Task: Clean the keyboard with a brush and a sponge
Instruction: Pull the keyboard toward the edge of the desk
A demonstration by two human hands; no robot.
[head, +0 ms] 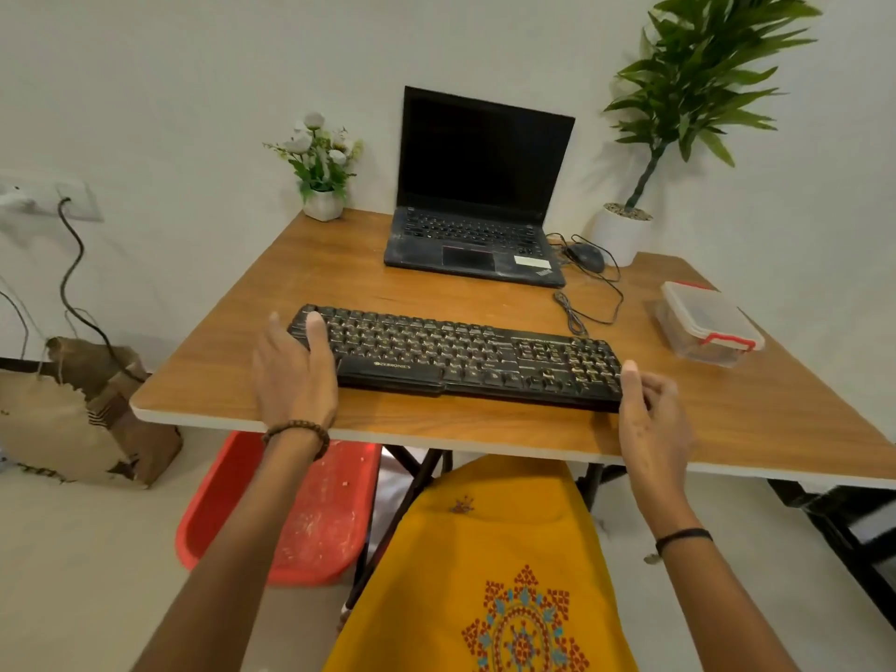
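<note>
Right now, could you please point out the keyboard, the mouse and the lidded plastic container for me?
keyboard (456, 354): head view, middle of the key rows
mouse (587, 257): head view, top of its shell
plastic container (705, 312): head view, its clear lid

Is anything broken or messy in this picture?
Yes. The brown paper bag on the floor at the left is torn, with ragged edges. The red tub under the table is speckled with pale bits. The laptop looks dusty around its touchpad.
</note>
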